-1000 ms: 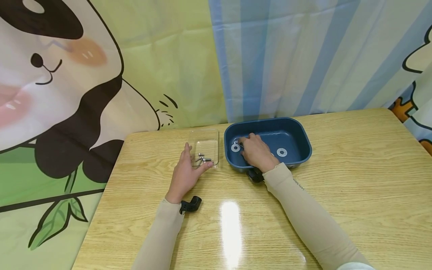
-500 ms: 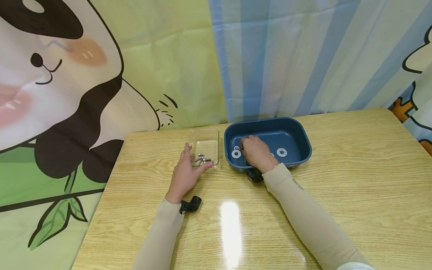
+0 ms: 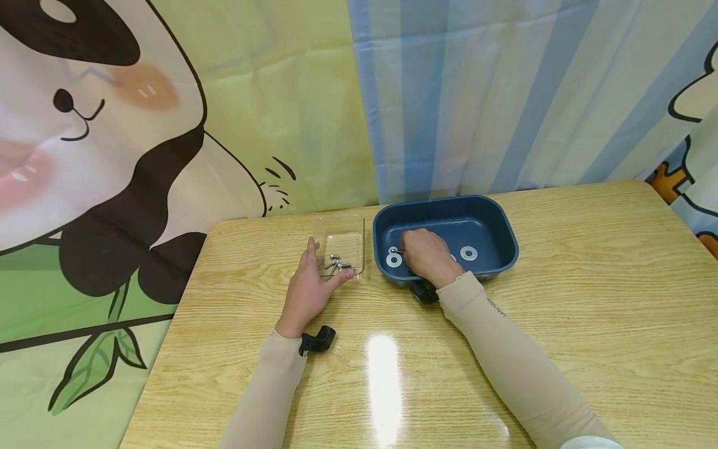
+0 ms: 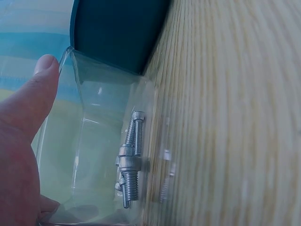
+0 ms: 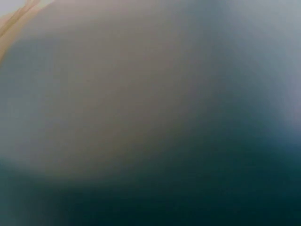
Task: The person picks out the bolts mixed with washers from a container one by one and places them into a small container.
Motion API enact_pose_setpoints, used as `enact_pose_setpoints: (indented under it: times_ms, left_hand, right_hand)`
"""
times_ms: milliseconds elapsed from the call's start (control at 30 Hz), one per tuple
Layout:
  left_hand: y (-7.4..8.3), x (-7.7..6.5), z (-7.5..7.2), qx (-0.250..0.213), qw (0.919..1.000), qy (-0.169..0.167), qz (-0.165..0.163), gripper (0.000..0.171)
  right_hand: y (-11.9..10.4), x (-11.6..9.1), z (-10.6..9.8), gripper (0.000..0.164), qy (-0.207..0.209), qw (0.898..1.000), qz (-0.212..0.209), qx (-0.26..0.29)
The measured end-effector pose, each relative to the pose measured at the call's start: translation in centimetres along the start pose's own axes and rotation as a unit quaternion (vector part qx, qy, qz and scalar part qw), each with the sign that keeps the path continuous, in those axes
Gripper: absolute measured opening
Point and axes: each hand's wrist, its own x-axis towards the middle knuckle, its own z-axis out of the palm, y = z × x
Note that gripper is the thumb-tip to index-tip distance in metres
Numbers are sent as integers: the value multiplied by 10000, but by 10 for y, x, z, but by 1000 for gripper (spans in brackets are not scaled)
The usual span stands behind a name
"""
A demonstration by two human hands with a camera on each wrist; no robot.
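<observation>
My left hand [image 3: 308, 290] rests at the near left corner of a clear plastic box [image 3: 361, 234]. Its fingers lie straight along the left side and the thumb reaches along the near rim. Several silver socket-head bolts [image 4: 130, 160] lie in a heap inside that box. My right hand [image 3: 429, 254] is down inside a dark blue tub [image 3: 507, 249], fingers curled. From its fingertips a silver bolt [image 3: 397, 251] sticks out to the left. Just below the bolt is a flat washer [image 3: 394, 260]. The fingertips are hidden behind the hand, and the right wrist view is a blur.
Another washer [image 3: 469, 253] lies on the tub's floor to the right of the hand. The box and tub stand side by side at the back of the wooden table [image 3: 589, 299], in front of a printed curtain [image 3: 477, 93]. Black wrist mounts [image 3: 318, 340] sit on both wrists.
My right hand has curled and drawn slightly nearer. The bolt and the washer beside it have shifted a little toward me. The left hand and the clear box have stayed put.
</observation>
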Motion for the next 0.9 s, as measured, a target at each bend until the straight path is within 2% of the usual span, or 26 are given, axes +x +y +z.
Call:
enact_pose_setpoints:
  times_ms: [233,567,900]
  left_hand:
    - [0,0,0,22,10000,9,5,122]
    - [-1,-1,0,21,10000,14,-8,123]
    - [-2,0,0,11,10000,21,21,123]
  right_hand:
    - [2,2,1,20,-154,9999,-37,-6]
    - [3,3,-1,27,-8,9998,-217,-9]
    - [-2,-1,-6,30,65,9998,70,190]
